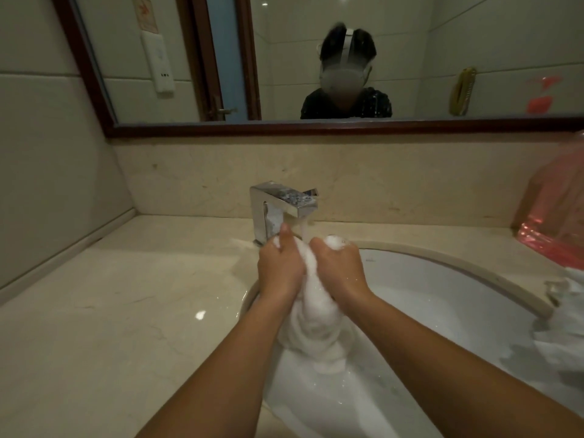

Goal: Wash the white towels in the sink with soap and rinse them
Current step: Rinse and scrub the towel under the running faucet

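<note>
At about nine o'clock from the basin the counter (110,311) lies bare and wet-looking, and at twelve o'clock the chrome faucet (278,210) runs a thin stream down between the two fists. The left hand (279,270) has its fingers curled tight round the upper part of the white towel (311,327), thumb pointing up toward the spout; foam shows at its knuckles. The towel itself hangs bunched and twisted between the hands over the sink (442,279), its lower end drooping toward six o'clock into the bowl. Soaked and lathered, it is likely heavy for its size, limp and quite slippery, so it probably handles best gripped high in both fists near the top of the bundle, where squeezing and rubbing fold against fold will work the soap through. The right hand (339,267) clamps the same bundle just beside the left, fingers wrapped, suds on top. At three o'clock more white cloth (565,327) lies on the rim, below a pink plastic bag (556,210).
</note>
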### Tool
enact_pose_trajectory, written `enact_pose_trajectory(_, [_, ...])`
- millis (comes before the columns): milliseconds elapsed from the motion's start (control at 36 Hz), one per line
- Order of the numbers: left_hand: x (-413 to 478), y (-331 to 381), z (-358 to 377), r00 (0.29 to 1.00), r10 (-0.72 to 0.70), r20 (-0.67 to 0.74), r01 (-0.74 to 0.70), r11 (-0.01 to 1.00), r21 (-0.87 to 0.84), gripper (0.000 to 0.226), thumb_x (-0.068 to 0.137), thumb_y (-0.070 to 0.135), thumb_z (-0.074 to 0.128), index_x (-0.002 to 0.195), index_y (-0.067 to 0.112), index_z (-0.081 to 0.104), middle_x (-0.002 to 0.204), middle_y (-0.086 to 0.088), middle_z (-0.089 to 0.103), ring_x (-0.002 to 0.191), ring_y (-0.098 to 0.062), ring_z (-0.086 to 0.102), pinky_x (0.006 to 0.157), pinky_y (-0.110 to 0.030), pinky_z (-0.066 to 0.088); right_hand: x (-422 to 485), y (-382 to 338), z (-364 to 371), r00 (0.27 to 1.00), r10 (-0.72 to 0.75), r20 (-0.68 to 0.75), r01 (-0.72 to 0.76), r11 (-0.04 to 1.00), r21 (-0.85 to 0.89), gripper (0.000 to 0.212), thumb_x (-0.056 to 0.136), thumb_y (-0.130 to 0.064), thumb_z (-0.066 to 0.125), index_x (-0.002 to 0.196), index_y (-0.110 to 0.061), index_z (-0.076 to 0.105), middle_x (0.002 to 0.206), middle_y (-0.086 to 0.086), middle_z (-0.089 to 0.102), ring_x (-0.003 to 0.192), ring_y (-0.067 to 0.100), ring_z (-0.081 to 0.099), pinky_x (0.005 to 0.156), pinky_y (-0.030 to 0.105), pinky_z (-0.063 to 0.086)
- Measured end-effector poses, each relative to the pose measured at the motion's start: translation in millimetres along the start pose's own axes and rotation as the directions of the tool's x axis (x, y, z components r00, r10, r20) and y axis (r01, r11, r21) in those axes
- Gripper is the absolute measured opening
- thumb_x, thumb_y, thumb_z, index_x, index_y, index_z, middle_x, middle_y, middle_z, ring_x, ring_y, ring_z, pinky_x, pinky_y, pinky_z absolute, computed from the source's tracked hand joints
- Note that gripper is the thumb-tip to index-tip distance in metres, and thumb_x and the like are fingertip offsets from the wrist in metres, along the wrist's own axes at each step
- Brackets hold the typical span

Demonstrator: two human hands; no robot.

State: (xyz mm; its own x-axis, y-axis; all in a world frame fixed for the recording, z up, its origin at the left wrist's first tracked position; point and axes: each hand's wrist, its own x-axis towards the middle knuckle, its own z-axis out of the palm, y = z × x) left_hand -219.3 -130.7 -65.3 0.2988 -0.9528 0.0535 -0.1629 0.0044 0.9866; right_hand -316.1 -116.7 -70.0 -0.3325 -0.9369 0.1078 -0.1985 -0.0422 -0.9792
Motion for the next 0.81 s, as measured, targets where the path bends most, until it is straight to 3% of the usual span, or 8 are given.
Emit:
enact_pose_trajectory(56, [-2.8,3.6,-3.3,1.000,-0.004,0.019,0.005,0.999,-0.047,0.062,0.110,0.059,0.036,0.110,0.009,0.072,0.112,-0.014,0.074,0.109,-0.031,0.068,0.097,-0.039,0.053,-0.7,-5.5,-9.1,0.999,-0.008,0.052,0.008,1.000,0.010,0.025,0.101,-0.039,0.065,0.094,-0.015,0.061,0.086,-0.001,0.064,0.083,0.018,0.063,0.063,0.027,0.043])
enact_pose_trajectory(167, [-4.5,7.5,-12.7,0.995,-0.101,-0.001,0.098,0.972,-0.215,0.066,0.107,0.067,0.035,0.115,0.014,0.072,0.112,-0.011,0.076,0.104,-0.029,0.073,0.097,-0.045,0.059,3.3,0.6,-33.7,0.906,0.312,0.287,-0.331,0.943,0.020,0.103,0.066,-0.083,0.080,0.138,-0.026,0.032,0.122,0.004,0.064,0.108,0.024,0.068,0.092,0.043,0.058])
enact_pose_trajectory(222, [-3.9,7.7,-17.1,0.983,-0.181,0.018,0.177,0.926,-0.332,0.067,0.105,0.072,0.034,0.105,0.016,0.072,0.105,-0.015,0.077,0.097,-0.031,0.076,0.092,-0.052,0.063,2.2,6.6,-45.9,0.805,0.387,0.450,-0.401,0.914,-0.068,0.123,0.049,-0.085,0.087,0.145,-0.021,0.043,0.131,0.007,0.069,0.117,0.031,0.068,0.104,0.052,0.055])
enact_pose_trajectory(306, [1.6,3.1,-21.0,0.965,-0.244,0.096,0.260,0.847,-0.463,0.090,0.088,0.090,0.039,0.125,0.015,0.070,0.111,-0.017,0.078,0.100,-0.035,0.078,0.090,-0.057,0.063,-0.4,10.0,-53.9,0.737,0.304,0.603,-0.350,0.936,-0.045,0.081,0.064,-0.052,0.095,0.131,-0.014,0.070,0.121,0.009,0.078,0.117,0.033,0.073,0.113,0.055,0.050])
enact_pose_trajectory(417, [33.4,-34.8,-14.7,0.921,-0.253,0.295,0.362,0.836,-0.413,0.139,0.044,0.115,0.047,0.147,0.023,0.060,0.135,-0.016,0.071,0.121,-0.041,0.070,0.105,-0.066,0.053,3.7,5.9,-47.0,0.836,0.225,0.500,-0.345,0.925,0.160,0.062,0.070,-0.023,0.090,0.127,-0.008,0.072,0.117,0.017,0.078,0.112,0.039,0.074,0.108,0.062,0.053])
enact_pose_trajectory(583, [4.8,-14.6,-16.9,0.954,-0.149,0.261,0.192,0.970,-0.146,0.147,0.041,0.120,0.013,0.146,0.029,0.062,0.137,-0.008,0.070,0.126,-0.032,0.065,0.111,-0.056,0.050,4.6,-10.0,-54.9,0.853,0.202,0.481,-0.482,0.658,0.579,0.036,0.102,-0.023,0.058,0.121,0.003,0.072,0.116,0.025,0.076,0.099,0.034,0.079,0.087,0.043,0.065])
enact_pose_trajectory(694, [-5.9,-8.5,-17.5,0.934,-0.137,0.329,0.117,0.990,0.079,0.147,0.044,0.118,0.004,0.148,0.030,0.060,0.141,-0.009,0.068,0.133,-0.032,0.061,0.114,-0.058,0.046,12.8,-4.1,-57.1,0.866,0.189,0.464,-0.476,0.597,0.646,0.052,0.097,-0.031,0.056,0.134,0.003,0.069,0.131,0.026,0.070,0.125,0.040,0.068,0.117,0.052,0.045])
enact_pose_trajectory(806, [-13.1,1.0,-21.6,0.964,-0.159,0.215,0.162,0.987,0.006,0.123,0.071,0.106,0.026,0.156,0.020,0.049,0.152,-0.006,0.058,0.138,-0.030,0.056,0.116,-0.053,0.046,13.3,-5.1,-62.2,0.803,0.169,0.572,-0.523,0.662,0.537,0.037,0.094,-0.021,0.062,0.115,0.005,0.078,0.116,0.024,0.076,0.100,0.032,0.078,0.090,0.042,0.064])
